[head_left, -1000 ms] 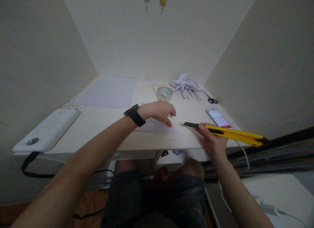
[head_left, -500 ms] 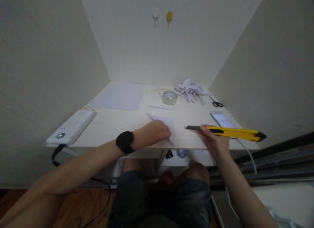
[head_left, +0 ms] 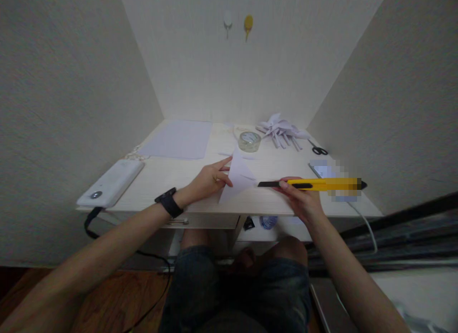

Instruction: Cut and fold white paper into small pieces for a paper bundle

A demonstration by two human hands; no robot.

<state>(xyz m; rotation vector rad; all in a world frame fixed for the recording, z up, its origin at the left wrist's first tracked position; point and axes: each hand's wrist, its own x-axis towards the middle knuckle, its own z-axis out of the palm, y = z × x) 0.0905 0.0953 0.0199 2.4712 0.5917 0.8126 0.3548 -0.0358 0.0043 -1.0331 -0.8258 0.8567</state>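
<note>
Your right hand (head_left: 298, 202) holds a bright yellow utility knife (head_left: 315, 184) with a black blade and black slider, while your left hand (head_left: 207, 180), a black watch (head_left: 169, 204) on its wrist, pinches a pale white sheet of paper (head_left: 239, 176). At the centre of the frame the desk (head_left: 171, 180) is a light, whitish wood grain carrying a white power bank (head_left: 112, 182) at left, a pale lilac-white sheet (head_left: 179, 139) behind it, and a clear, yellowish roll of tape (head_left: 249, 140). On the upper wall hang one white hook (head_left: 228, 22) and one yellow hook (head_left: 248, 24), and black scissors (head_left: 317, 149) lie at right.
</note>
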